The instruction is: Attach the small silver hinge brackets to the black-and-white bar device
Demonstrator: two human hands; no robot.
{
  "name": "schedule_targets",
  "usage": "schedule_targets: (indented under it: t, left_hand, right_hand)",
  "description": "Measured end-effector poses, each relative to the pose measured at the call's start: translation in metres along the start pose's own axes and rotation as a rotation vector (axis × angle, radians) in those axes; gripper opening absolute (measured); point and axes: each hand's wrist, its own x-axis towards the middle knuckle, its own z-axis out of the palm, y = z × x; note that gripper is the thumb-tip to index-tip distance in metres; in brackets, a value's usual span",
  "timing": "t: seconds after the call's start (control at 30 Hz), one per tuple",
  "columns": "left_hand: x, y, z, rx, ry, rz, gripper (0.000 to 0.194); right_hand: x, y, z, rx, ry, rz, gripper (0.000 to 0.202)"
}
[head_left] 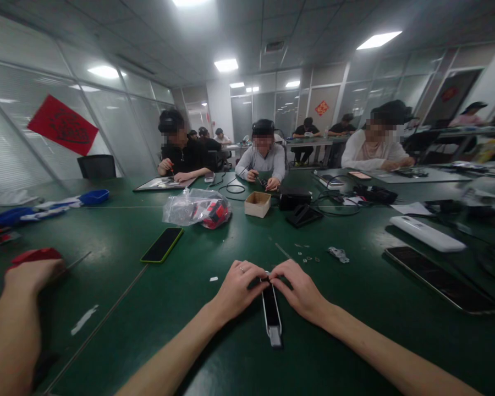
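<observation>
A slim, long device [271, 311] with a white rim, a black face and a grey near end lies on the green table in front of me. My left hand [242, 289] is closed at its far end, thumb and fingers pinched together; a ring shows on one finger. From the other side my right hand [296, 290] pinches at the same end, its fingertips meeting those of the left. What small part sits between the fingertips is too covered to make out. Several tiny pieces [308, 258] and a small cluster of clear-looking parts [339, 254] lie beyond my right hand.
At left, another person's hand [35, 272] is by a red object [37, 256]. Ahead are a green-edged phone [162, 245], a plastic bag [196, 208] and a small open box [257, 204]. A dark phone [441, 278] and white device [427, 234] lie right. Co-workers sit opposite.
</observation>
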Motion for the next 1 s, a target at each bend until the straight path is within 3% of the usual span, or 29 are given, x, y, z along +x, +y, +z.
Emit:
schedule_targets:
  t: [0.33,0.63,1.0]
  left_hand:
    - [0.0005,0.0015,0.0009,0.037,0.083,0.126,0.017]
    - [0.0001,0.0027,0.0018,0.058,0.049,0.073,0.011]
    - [0.0006,-0.0005,0.0003,0.052,0.072,0.035,0.008]
  right_hand:
    - [0.0005,0.0013,-0.0008,0.007,-0.073,0.029,0.012]
    - [0.0017,-0.0003,-0.0029,0.04,-0.123,0.039,0.019]
    - [0.0014,-0.0023,-0.0017,-0.009,-0.072,-0.02,0.013]
